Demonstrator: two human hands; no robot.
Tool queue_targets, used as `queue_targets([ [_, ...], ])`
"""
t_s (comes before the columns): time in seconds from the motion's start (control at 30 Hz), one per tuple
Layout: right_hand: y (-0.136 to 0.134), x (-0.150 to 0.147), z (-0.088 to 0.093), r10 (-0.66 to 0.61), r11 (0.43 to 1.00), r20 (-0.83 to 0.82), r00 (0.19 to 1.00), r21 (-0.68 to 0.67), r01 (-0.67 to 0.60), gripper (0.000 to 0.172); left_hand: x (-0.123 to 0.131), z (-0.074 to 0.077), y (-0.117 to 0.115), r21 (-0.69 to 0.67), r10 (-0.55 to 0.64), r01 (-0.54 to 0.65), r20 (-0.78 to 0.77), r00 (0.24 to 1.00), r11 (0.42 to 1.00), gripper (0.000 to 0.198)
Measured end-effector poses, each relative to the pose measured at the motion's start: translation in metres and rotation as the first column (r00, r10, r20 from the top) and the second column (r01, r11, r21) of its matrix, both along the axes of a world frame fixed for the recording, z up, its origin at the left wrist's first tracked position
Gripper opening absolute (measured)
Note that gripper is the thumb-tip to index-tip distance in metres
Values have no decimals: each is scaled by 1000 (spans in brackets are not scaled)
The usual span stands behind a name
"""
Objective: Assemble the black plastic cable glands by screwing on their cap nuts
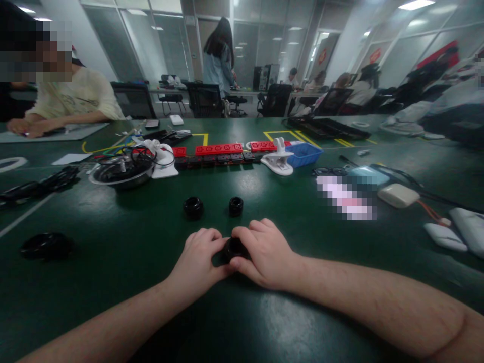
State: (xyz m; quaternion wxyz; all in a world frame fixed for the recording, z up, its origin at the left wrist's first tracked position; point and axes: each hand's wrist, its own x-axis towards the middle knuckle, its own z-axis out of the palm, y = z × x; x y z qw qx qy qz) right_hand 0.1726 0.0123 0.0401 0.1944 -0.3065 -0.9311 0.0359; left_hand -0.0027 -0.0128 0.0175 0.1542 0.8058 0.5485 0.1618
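A small black ring-shaped coil (235,248) is held low over the green table between my two hands. My right hand (267,252) is closed on it, thumb in front and fingers over the far side. My left hand (202,257) grips its left side, thumb and fingers curved round it. Just beyond my hands two similar black coils stand on the table, one on the left (193,207) and one on the right (236,206). A wider black coil (47,246) lies far to the left. Whether they are wound cable or tape, I cannot tell.
Across the green table (151,222) stand a metal bowl (141,180) of black parts, red power strips (218,149), a white clip stand (279,160) and a blue tray (304,154). White cases (398,195) and cables lie right. A person (75,98) sits at the far left.
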Motion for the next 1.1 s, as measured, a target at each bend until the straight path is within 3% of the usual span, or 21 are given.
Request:
queue_targets([
  [0.5, 3, -2, 0, -32, 999, 16, 999, -38, 32, 39, 0, -2, 1, -4, -26, 26, -6, 1000, 1000, 21],
  [1.1, 3, -2, 0, 14, 999, 63, 998, 40, -17, 33, 0, -3, 0, -15, -58, 58, 16, 998, 998, 24],
])
